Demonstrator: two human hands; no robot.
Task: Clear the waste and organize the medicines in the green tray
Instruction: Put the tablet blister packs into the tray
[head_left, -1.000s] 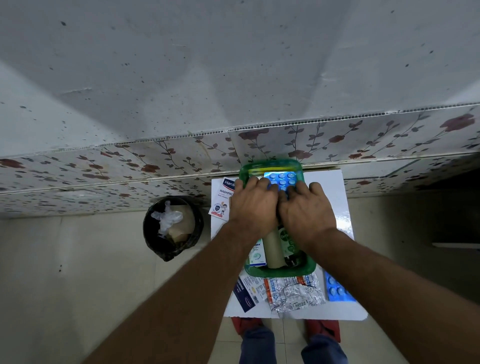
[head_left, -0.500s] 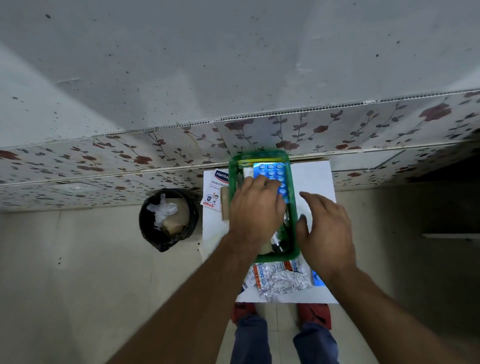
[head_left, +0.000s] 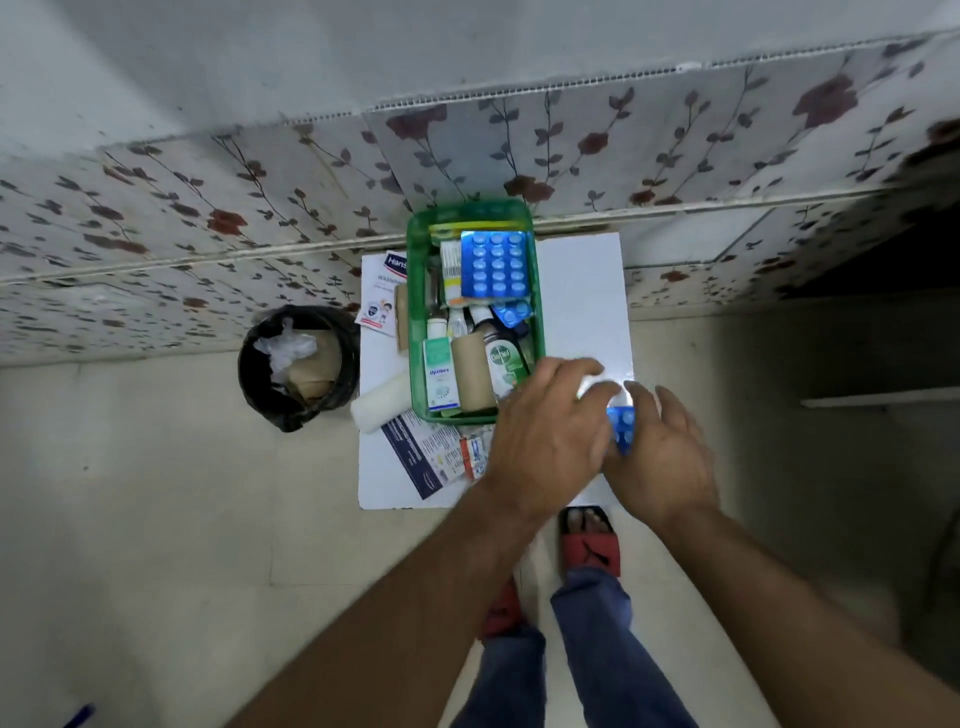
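The green tray (head_left: 416, 312) stands on a small white table (head_left: 582, 301) against the wall. In it are a large blue blister pack (head_left: 493, 262), a white Optibex box (head_left: 440, 374), a cardboard roll (head_left: 471, 376), a Dettol bottle (head_left: 504, 364) and several small bottles. My left hand (head_left: 545, 441) lies palm down over the table's near part, just off the tray's near right corner, fingers stretched out. My right hand (head_left: 667, 457) is beside it at the table's near right corner, curled around a small blue blister strip (head_left: 622, 428) that shows between the two hands.
A black bin (head_left: 298, 364) holding paper and plastic waste stands on the floor left of the table. A white gauze roll (head_left: 379, 402), a printed leaflet (head_left: 415, 452), an orange-and-white strip (head_left: 472, 457) and a Hansaplast packet (head_left: 382, 291) lie on the table around the tray. My feet (head_left: 589, 540) are below.
Both hands have left the tray's contents and moved back to the table's near right corner. The right hand has closed around the blue strip that lay there.
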